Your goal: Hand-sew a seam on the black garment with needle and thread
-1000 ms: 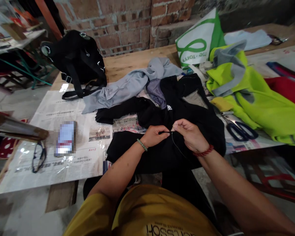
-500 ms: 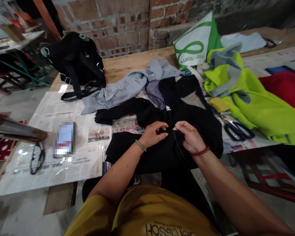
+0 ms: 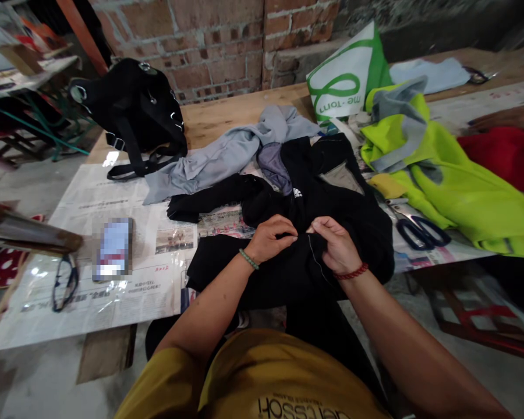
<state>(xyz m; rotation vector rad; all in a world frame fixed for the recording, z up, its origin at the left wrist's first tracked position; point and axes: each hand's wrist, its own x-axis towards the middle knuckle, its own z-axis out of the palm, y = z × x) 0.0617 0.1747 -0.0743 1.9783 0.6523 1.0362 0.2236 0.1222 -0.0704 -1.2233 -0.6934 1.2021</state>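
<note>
A black garment [image 3: 262, 279] with a small white logo spreads over the table edge and my lap. My left hand [image 3: 271, 237], with a green bead bracelet, has thumb and forefinger pinched together at a fold of it. Close by on the right, my right hand [image 3: 338, 241], wearing a red braided bracelet, pinches the cloth between thumb and bent fingers. A pale thread [image 3: 315, 259] runs down the black cloth between my hands. Whether a needle is in either pinch is too small to tell.
Dark-handled scissors [image 3: 421, 230] lie right of the garment, beside a neon yellow garment [image 3: 471, 180]. Grey cloth [image 3: 218, 154], a black bag [image 3: 131, 107] and a white-green bag [image 3: 344, 81] stand behind. Leftward are a phone [image 3: 113, 247] and glasses [image 3: 65, 282] on newspaper. Another person's arm [image 3: 510, 116] reaches over red cloth.
My left thumb and forefinger have closed together from a small gap. My right hand has hardly moved. Another person's arm has come in at the far right, above the red cloth.
</note>
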